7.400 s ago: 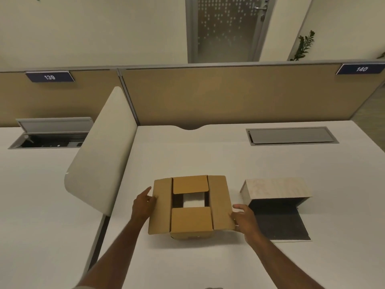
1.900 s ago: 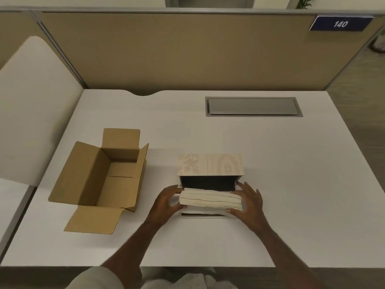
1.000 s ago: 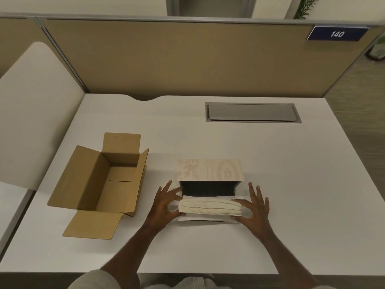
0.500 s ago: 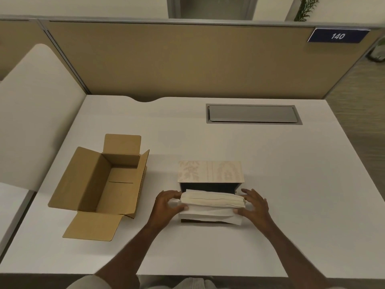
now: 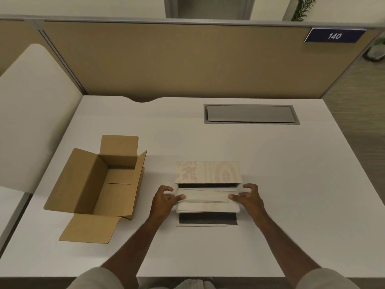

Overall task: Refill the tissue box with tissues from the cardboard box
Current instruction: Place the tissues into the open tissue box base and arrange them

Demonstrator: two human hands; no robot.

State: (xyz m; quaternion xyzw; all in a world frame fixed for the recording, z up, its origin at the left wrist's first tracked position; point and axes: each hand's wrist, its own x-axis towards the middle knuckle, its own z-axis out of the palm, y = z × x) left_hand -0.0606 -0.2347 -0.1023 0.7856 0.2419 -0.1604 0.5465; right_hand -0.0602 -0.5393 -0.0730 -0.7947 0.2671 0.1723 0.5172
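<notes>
Head view: broad white surface point(image 5: 270, 184) filling most of the frame, backed on the far side by a tan partition point(image 5: 177, 63) carrying a dark blue plate point(image 5: 335, 35) marked 140 at far right. Pale rounded divider panel point(image 5: 31, 113) rising along the left edge. Grey rectangular hatch point(image 5: 251, 114) set flush into the far right part of the surface.

Cardboard box point(image 5: 102, 184) on the left, flaps spread wide, inside bare down to its brown floor (seam of the bottom flaps plainly showing). Near flap lying flat on the surface, far flap tipped back.

Tissue box point(image 5: 208, 171) just right of centre, well apart from the cardboard box, pale wood-grain pattern on its upper face, dark opening facing the near side, dark-lined flap point(image 5: 208, 219) lying open and flat on the surface toward the near edge.

Stack of white tissues point(image 5: 207, 202) directly at that opening, far edge touching or just entering the dark gap (hard to tell which), lower sheets spilling onto the open flap.

Left hand point(image 5: 163, 202) at the left end of the stack, fingers point(image 5: 181, 197) curled and pinching its top layers. Right hand point(image 5: 249, 200) mirrored at the right end, fingers point(image 5: 234, 197) likewise closed on the stack's edge. Both forearms reaching in from the near edge, light sleeves point(image 5: 100, 278) at the bottom of the frame.
</notes>
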